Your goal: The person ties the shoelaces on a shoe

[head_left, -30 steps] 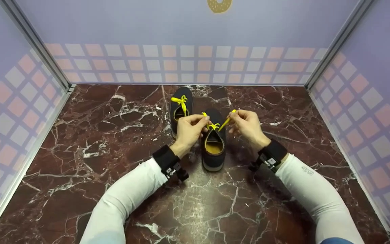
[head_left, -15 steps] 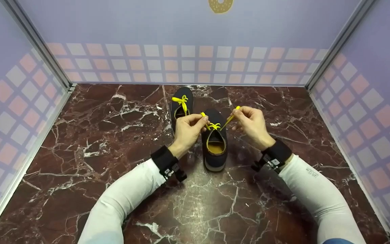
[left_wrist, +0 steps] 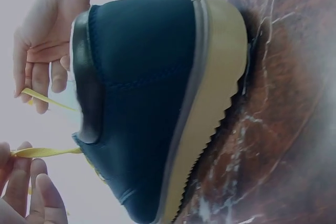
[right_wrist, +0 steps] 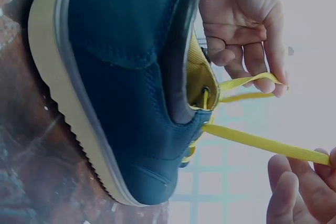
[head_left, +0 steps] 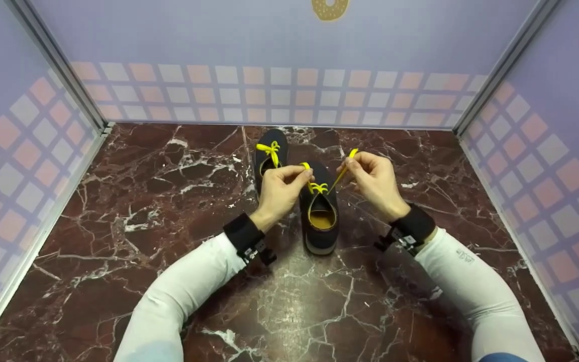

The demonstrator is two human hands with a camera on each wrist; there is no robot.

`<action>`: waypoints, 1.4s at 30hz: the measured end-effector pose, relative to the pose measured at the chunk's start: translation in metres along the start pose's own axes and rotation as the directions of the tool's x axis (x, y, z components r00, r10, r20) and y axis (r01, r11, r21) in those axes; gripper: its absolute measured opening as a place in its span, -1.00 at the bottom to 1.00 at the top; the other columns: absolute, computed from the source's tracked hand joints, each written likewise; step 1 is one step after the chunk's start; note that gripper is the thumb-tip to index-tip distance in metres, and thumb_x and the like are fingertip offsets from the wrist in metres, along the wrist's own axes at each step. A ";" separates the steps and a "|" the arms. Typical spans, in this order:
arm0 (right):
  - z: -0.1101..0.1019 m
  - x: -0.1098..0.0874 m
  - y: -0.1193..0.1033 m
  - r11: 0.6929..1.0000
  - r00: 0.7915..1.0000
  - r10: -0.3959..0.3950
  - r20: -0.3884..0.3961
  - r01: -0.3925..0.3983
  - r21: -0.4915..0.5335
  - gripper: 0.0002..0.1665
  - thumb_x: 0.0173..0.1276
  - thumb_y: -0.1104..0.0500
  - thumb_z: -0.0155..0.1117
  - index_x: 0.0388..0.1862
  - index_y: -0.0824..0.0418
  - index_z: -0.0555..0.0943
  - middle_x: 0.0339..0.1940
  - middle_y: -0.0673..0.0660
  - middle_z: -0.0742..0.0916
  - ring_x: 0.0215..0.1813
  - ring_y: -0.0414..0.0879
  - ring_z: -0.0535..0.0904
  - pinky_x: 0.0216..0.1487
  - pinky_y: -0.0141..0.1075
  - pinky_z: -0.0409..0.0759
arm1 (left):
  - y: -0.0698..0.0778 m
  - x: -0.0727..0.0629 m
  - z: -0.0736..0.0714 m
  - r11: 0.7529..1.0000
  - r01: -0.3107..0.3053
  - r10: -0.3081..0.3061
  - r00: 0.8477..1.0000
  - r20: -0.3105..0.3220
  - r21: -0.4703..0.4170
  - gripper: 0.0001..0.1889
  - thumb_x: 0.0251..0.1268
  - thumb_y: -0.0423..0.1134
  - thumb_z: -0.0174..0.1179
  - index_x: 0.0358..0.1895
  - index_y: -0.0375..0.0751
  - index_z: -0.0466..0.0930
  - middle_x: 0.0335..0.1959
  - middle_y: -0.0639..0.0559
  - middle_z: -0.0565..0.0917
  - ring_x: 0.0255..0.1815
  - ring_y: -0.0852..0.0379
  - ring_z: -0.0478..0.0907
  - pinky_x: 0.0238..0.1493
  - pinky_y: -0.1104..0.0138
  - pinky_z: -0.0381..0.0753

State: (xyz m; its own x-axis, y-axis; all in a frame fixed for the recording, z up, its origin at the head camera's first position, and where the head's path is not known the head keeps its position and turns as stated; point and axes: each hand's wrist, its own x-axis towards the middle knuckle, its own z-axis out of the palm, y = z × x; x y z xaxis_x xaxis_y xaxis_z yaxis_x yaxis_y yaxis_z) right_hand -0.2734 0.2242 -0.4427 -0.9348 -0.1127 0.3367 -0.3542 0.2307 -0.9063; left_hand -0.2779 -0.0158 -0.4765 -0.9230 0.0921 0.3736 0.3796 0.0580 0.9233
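A dark navy shoe (head_left: pixel 321 240) with yellow laces and a yellow lining stands on the floor between both hands, toe pointing away. My left hand (head_left: pixel 280 195) pinches a yellow lace (head_left: pixel 305 166) just left of the shoe's tongue. In the right wrist view, two lace strands (right_wrist: pixel 237 83) run from the eyelets to the left fingertips. My right hand (head_left: pixel 376 180) pinches the other lace end (head_left: pixel 341 176) between thumb and forefinger, stretched up to the right. That lace (right_wrist: pixel 262 142) looks taut in the right wrist view.
A second dark shoe (head_left: pixel 275 137), its yellow lace (head_left: pixel 271 149) tied in a bow, stands behind my left hand, partly hidden by it. The floor (head_left: pixel 169 241) is dark red marble pattern. Lilac panels (head_left: pixel 209 40) close off the back and both sides.
My right hand has moved up and slightly to the right, drawing out more of its lace. The left hand keeps its pinch and has barely moved.
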 end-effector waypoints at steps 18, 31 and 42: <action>0.008 0.009 -0.025 0.918 0.955 -0.287 0.078 0.298 -0.261 -0.80 0.67 0.21 0.40 -0.08 0.29 0.89 -0.25 0.22 0.94 -0.43 -0.31 0.71 -0.44 -0.52 0.53 | 0.020 0.012 0.009 0.987 -0.124 0.113 0.988 0.108 0.100 -0.82 0.60 -0.33 0.37 -0.01 -0.40 0.89 -0.15 -0.25 0.93 -0.30 0.37 0.70 -0.23 0.52 0.60; 0.014 0.021 -0.027 0.844 0.896 -0.427 0.122 0.444 -0.301 -0.85 0.53 0.19 0.52 -0.19 0.24 0.91 0.23 0.26 0.90 0.24 0.28 0.71 0.32 -0.20 0.54 | 0.027 0.017 0.012 0.948 -0.191 0.131 0.963 0.235 0.254 -0.77 0.54 -0.31 0.33 0.07 -0.14 0.95 -0.02 -0.07 0.95 -0.21 0.21 0.73 -0.09 0.47 0.57; 0.018 0.025 -0.027 0.853 0.908 -0.399 0.129 0.419 -0.312 -0.80 0.54 0.14 0.53 -0.20 0.27 0.91 0.24 0.29 0.89 0.27 0.30 0.72 0.31 -0.13 0.58 | 0.029 0.017 0.015 0.927 -0.235 0.154 0.949 0.275 0.292 -0.83 0.47 -0.27 0.35 -0.21 -0.17 0.95 -0.28 -0.03 0.91 -0.37 0.25 0.59 -0.25 0.46 0.45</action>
State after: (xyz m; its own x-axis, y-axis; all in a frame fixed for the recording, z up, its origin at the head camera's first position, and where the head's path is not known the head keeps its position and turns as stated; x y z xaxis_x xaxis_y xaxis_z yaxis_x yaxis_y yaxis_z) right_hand -0.2873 0.1979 -0.4145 -0.7043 -0.3192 0.6341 -0.7014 0.4511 -0.5519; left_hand -0.2816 0.0028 -0.4447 -0.8002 0.3698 0.4721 0.5870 0.3221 0.7428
